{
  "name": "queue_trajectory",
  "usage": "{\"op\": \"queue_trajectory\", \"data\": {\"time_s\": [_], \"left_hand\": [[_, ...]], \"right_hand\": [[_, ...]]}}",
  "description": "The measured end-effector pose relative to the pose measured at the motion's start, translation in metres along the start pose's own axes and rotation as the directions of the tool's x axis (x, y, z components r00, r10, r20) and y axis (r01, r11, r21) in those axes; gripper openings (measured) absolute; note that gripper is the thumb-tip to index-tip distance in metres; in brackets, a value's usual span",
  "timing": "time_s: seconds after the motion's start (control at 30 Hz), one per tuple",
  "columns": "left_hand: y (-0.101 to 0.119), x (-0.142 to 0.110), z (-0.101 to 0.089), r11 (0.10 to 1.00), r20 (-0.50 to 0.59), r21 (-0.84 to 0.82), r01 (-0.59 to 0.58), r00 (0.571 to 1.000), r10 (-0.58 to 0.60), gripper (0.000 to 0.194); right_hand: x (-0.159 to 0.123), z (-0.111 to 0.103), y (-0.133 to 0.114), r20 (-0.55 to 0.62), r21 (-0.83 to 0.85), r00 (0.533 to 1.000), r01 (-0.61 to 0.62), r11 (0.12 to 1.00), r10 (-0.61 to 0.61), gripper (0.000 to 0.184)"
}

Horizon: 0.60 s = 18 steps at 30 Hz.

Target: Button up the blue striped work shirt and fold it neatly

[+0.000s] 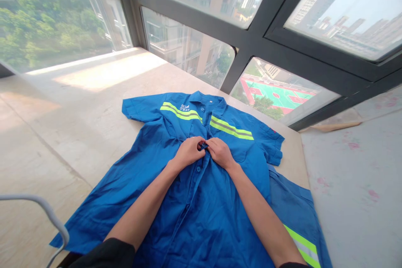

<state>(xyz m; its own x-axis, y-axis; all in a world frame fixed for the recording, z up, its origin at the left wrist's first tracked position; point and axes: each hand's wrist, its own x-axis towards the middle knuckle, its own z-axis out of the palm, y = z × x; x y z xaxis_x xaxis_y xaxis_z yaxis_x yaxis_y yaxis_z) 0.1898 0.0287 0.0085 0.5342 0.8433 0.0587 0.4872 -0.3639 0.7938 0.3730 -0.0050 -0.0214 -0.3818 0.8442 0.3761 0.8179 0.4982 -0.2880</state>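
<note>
A blue short-sleeved shirt (220, 188) lies front up on the pale worktop (72, 134), its collar (207, 99) at twelve o'clock. The left hand (220, 151) and right hand (190, 150) meet at the front opening, each grip closed on the placket cloth around a button (204, 145). White lettering (185, 108), too small to read, sits at eleven o'clock above a yellow-green stripe. Blue folded cloth (292, 201) with a similar stripe lies at four o'clock.
</note>
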Motion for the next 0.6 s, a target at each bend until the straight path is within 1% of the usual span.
{"op": "queue_trajectory", "data": {"time_s": [0.1, 0.17, 0.23, 0.33, 0.43, 0.6], "left_hand": [[0.007, -0.003, 0.004, 0.982, -0.043, 0.185, 0.028, 0.999, -0.020, 0.032], [0.010, -0.004, 0.008, 0.969, -0.073, 0.237, 0.075, 0.996, -0.060, 0.030], [0.012, -0.004, 0.011, 0.962, -0.088, 0.248, 0.114, 0.992, -0.095, 0.029], [0.012, -0.004, 0.014, 0.963, -0.093, 0.235, 0.132, 0.989, -0.113, 0.027], [0.011, -0.004, 0.015, 0.964, -0.115, 0.231, 0.133, 0.987, -0.109, 0.024], [0.008, -0.005, 0.018, 0.961, -0.128, 0.255, 0.106, 0.989, -0.075, 0.023]], "right_hand": [[0.000, 0.000, 0.001, -0.010, 0.012, 1.000, 0.014, 1.000, -0.014, 0.027], [0.000, 0.000, 0.001, -0.017, 0.021, 1.000, 0.022, 1.000, -0.021, 0.027], [0.000, 0.001, 0.002, -0.023, 0.035, 1.000, 0.022, 0.999, -0.021, 0.027], [0.000, 0.000, 0.003, -0.021, 0.073, 1.000, 0.012, 0.997, -0.011, 0.027], [0.000, -0.001, 0.004, -0.029, 0.137, 1.000, 0.007, 0.991, -0.003, 0.026], [0.000, -0.002, 0.006, -0.043, 0.216, 0.999, 0.005, 0.976, 0.004, 0.030]]}}
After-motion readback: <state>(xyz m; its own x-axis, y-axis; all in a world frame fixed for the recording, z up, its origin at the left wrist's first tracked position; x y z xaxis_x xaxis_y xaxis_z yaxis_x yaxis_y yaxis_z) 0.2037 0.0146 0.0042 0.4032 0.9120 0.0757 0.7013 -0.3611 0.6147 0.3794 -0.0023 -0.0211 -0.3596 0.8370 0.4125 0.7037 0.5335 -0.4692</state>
